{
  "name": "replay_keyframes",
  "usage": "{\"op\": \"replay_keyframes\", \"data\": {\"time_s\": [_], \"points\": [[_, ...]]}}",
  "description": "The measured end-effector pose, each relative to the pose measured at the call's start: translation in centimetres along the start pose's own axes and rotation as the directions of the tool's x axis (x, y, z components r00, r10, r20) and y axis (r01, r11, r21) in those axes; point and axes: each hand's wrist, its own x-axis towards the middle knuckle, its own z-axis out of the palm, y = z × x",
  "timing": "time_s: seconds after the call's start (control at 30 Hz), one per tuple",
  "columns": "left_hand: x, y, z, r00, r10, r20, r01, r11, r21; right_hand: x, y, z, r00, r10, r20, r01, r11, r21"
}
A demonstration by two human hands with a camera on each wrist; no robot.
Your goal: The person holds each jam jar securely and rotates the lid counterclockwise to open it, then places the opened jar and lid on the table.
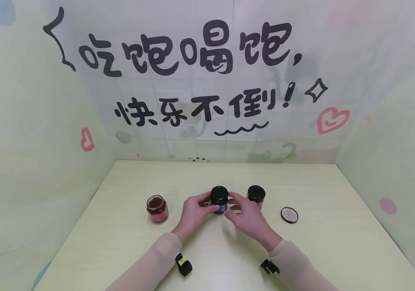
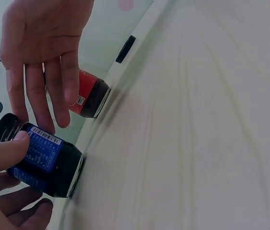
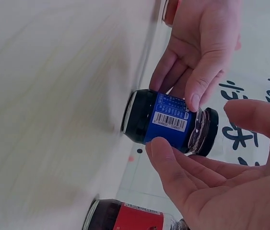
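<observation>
The left hand (image 1: pixel 194 210) grips the blue-labelled jar (image 2: pixel 43 148), which is upright between both hands; the right hand (image 1: pixel 245 214) is loosely splayed round its right side, contact unclear. The step looks like steadying the jar; working its black lid (image 3: pixel 210 132) would call for a firmer right-hand hold. Right of the grip: a red-labelled jar (image 1: pixel 256 193), then an upturned lid (image 1: pixel 289 215); left, an uncovered jar (image 1: pixel 157 209). Below lies a pale table (image 1: pixel 207 250); ahead, a lettered wall (image 1: pixel 193 10).

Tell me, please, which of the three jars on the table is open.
The leftmost jar in the head view is open: it has no lid on, while the blue-labelled jar and red-labelled jar wear black lids.
</observation>
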Motion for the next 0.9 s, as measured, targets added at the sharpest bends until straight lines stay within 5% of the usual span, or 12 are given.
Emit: {"op": "replay_keyframes", "data": {"time_s": [0.57,0.9], "points": [[-0.9,0.9,-0.9,0.998,0.053,0.027,-0.049,0.988,-0.145,-0.9,-1.7,-1.1,1.000,0.005,0.023,-0.008,0.992,0.129],[-1.8,2.3,-1.1,0.998,0.051,0.044,-0.048,0.996,-0.073,-1.2,-2.0,-1.8,0.999,0.006,0.049,-0.015,0.982,0.191]]}}
